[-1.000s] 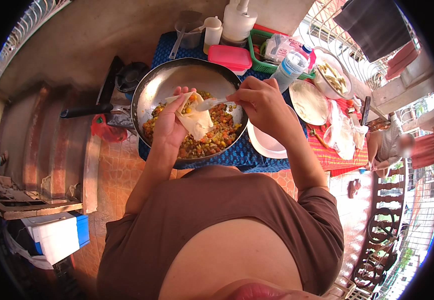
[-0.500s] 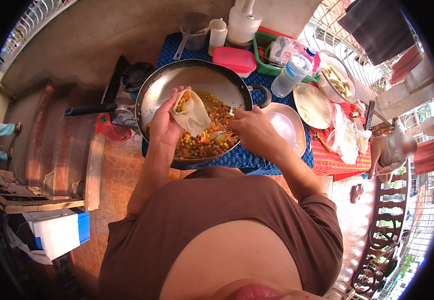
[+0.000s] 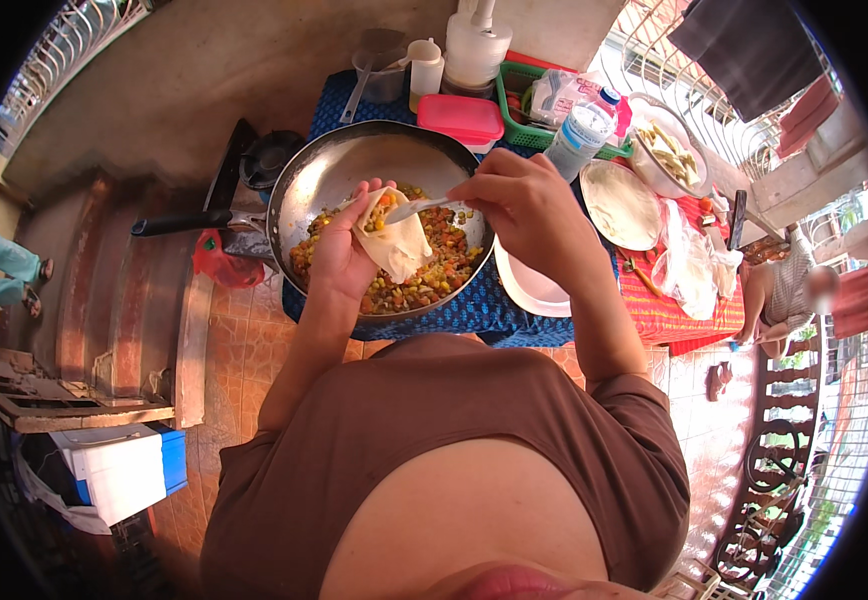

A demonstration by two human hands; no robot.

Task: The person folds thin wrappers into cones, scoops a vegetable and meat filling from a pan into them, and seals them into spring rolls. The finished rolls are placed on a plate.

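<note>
My left hand (image 3: pixel 342 255) cradles a thin, pale dough wrapper (image 3: pixel 404 252), folded into a pocket with diced vegetable filling showing at its opening. Pinched in my right hand (image 3: pixel 529 205) is a metal spoon (image 3: pixel 424 206), whose bowl end touches or hovers at the filling in the pocket. Both hands are over a large wok (image 3: pixel 329 185) with a black handle. Its near half is covered with cooked filling (image 3: pixel 394 298) of chopped orange, yellow and green bits. Part of the wok's right rim is hidden behind my right hand.
Right of the wok lie a pale dish (image 3: pixel 529 285), a plate of flat wrappers (image 3: pixel 622 205) and a bowl of rolled pieces (image 3: pixel 669 155). Behind stand a pink-lidded box (image 3: pixel 459 118), a water bottle (image 3: pixel 582 135) and a green basket (image 3: pixel 524 132). A person (image 3: pixel 789 290) sits at far right.
My right hand has lifted the spoon from the filling in the wok up to the wrapper's opening. The wrapper in my left hand has shifted slightly right and down.
</note>
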